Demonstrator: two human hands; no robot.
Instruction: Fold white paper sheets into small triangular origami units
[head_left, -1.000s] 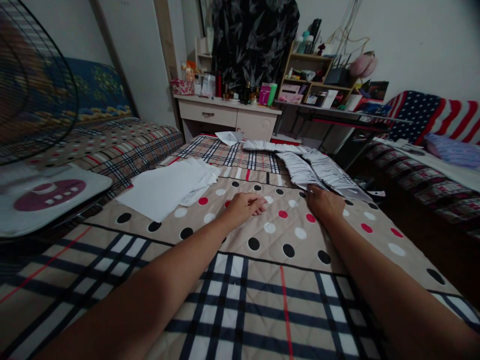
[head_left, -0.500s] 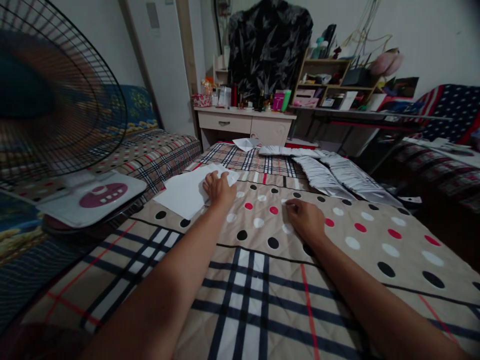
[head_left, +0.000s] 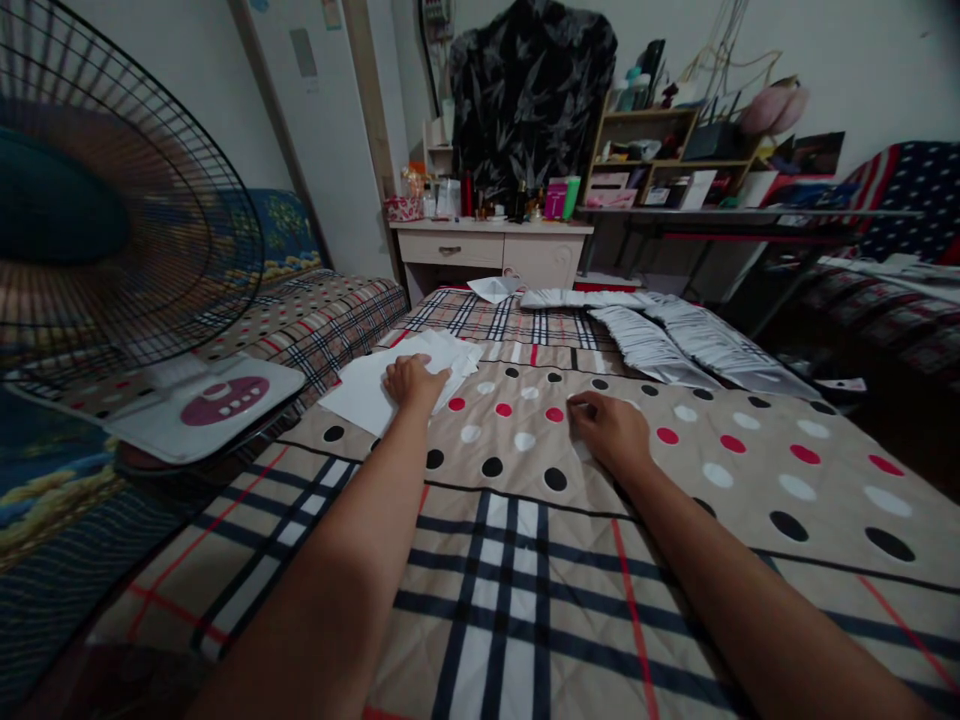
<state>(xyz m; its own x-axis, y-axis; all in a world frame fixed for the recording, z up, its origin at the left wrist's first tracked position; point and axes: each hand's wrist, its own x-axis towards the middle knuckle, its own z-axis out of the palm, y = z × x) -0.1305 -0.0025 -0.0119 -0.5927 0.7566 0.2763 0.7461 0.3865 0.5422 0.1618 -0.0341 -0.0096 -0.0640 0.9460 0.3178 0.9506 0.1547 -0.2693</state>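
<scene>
A loose pile of white paper sheets (head_left: 360, 385) lies on the left part of the bed. My left hand (head_left: 414, 385) rests on top of it, fingers bent against the paper and thumb held apart. Over the dotted bedcover (head_left: 525, 420) is my right hand (head_left: 611, 430), its fingers curled in with thumb and forefinger together. Anything inside that pinch is hidden. Beyond it, to the right, long overlapping rows of folded white paper (head_left: 649, 345) lie on the bed. A single white folded piece (head_left: 495, 289) sits near the far edge.
A fan (head_left: 135, 220) with a white base (head_left: 165, 425) stands close on the left. Past the bed's far edge is a white drawer cabinet (head_left: 450, 248) crowded with bottles. A desk (head_left: 712, 212) with a wooden shelf (head_left: 649, 112) stands at the back right.
My left hand has moved left onto the paper pile, and its fingers have drawn in since half a second ago. My right hand has come away from the folded rows. The view has turned left.
</scene>
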